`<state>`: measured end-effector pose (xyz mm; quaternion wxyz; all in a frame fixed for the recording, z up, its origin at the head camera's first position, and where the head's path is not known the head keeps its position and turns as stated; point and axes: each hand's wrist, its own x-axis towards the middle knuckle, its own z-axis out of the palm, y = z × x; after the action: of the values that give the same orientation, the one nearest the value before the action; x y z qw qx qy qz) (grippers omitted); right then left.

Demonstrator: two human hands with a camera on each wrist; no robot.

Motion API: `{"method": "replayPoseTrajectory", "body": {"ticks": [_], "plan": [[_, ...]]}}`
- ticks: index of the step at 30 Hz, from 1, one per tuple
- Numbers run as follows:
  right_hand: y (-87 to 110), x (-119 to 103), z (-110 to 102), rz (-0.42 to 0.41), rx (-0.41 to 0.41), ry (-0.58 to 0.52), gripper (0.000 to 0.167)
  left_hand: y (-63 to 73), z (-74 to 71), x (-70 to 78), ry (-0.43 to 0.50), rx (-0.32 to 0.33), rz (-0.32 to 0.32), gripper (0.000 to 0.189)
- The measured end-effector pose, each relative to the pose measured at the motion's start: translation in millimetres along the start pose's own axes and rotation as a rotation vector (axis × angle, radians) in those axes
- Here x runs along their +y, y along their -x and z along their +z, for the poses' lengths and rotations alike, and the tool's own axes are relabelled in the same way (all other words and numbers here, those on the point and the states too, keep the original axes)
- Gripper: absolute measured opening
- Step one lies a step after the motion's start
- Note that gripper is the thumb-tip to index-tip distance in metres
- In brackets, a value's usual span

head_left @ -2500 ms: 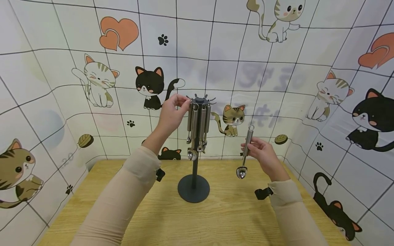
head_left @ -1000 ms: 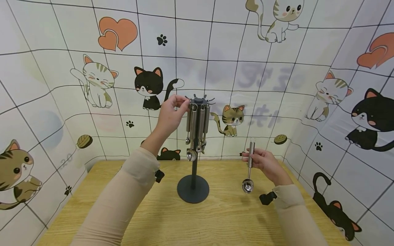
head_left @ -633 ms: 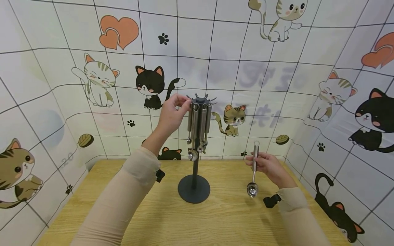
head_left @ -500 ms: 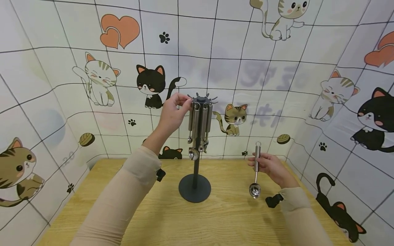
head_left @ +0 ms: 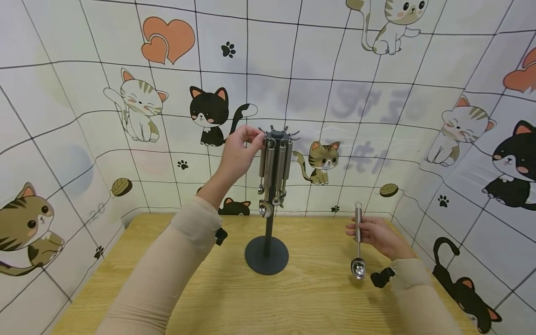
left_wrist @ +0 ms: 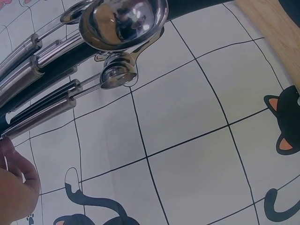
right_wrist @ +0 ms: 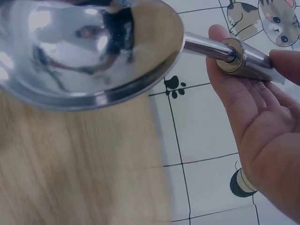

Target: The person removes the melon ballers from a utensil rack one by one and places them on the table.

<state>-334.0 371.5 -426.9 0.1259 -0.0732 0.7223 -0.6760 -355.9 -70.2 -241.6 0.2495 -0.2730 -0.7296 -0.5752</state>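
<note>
My left hand (head_left: 237, 151) is raised to the top of a dark utensil stand (head_left: 266, 256), its thumb and index finger pinching the left side of the hook ring. Several silver utensils (head_left: 271, 163) with tube handles hang from the hooks. Their bowls differ in size, and the left wrist view shows the largest bowl (left_wrist: 124, 23) close up. Off to the right, my right hand (head_left: 378, 237) holds a metal scoop (head_left: 358, 268) by its handle above the table, round bowl downward, ring end up. In the right wrist view, fingers and thumb (right_wrist: 283, 63) grip the handle.
The stand's round base rests on a wooden table (head_left: 234, 298). Behind and on both sides hangs a white gridded sheet (head_left: 268, 93) printed with cats, hearts and paw prints. A black wrist camera (head_left: 382, 278) sits below my right hand.
My right hand has moved down and to the right with the scoop, away from the stand; the scoop has swung from slanted to nearly vertical. The left hand has stayed at the stand's top.
</note>
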Motion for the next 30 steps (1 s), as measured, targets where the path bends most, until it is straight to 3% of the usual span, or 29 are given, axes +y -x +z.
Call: {"method": "replayPoseTrajectory", "body": {"ticks": [9,23,30], "plan": [[-0.6,20.0,-17.1,0.101,-0.013,0.023,0.043,-0.6,-3.3,1.9,-0.018,-0.005,-0.040,0.018],[-1.3,34.0,-29.8,0.151,-0.064,0.168,0.054,-1.4,-3.4,2.6,-0.046,-0.013,-0.004,0.016],[-0.6,39.6,-37.4,0.170,-0.052,0.144,0.039,-0.8,-3.8,4.8,-0.033,-0.016,-0.009,0.016]]}}
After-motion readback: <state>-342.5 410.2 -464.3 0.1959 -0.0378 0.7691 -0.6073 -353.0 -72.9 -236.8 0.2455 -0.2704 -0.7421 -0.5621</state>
